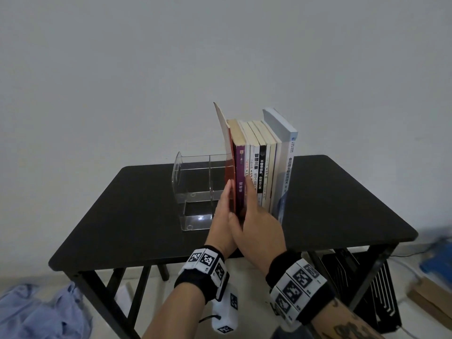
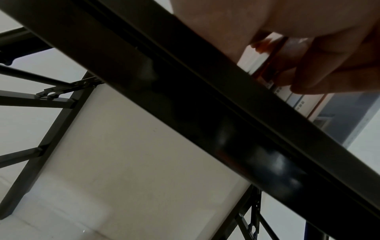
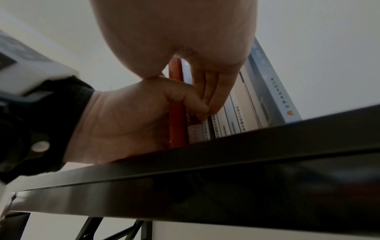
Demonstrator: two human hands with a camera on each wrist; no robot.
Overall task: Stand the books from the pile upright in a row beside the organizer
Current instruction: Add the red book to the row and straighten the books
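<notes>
A row of several books (image 1: 263, 165) stands upright on the black table (image 1: 122, 216), just right of the clear acrylic organizer (image 1: 195, 177). A tall blue-and-white book (image 1: 286, 167) ends the row on the right. A thin red book (image 1: 230, 172) stands at the left end against a purple book (image 1: 240, 167), its cover bowing left at the top. My left hand (image 1: 221, 216) lies flat along the red book's left cover. In the right wrist view its thumb (image 3: 185, 100) curls round the red book's spine (image 3: 176, 126). My right hand (image 1: 259, 223) presses straight fingers (image 3: 211, 91) on the neighbouring spines.
The organizer's compartments hold nothing. Bare tabletop lies left of the organizer and right of the books. On the floor are a blue cloth (image 1: 36, 311) at left, a black wire rack (image 1: 367, 289) under the table's right side, and cardboard (image 1: 430, 297).
</notes>
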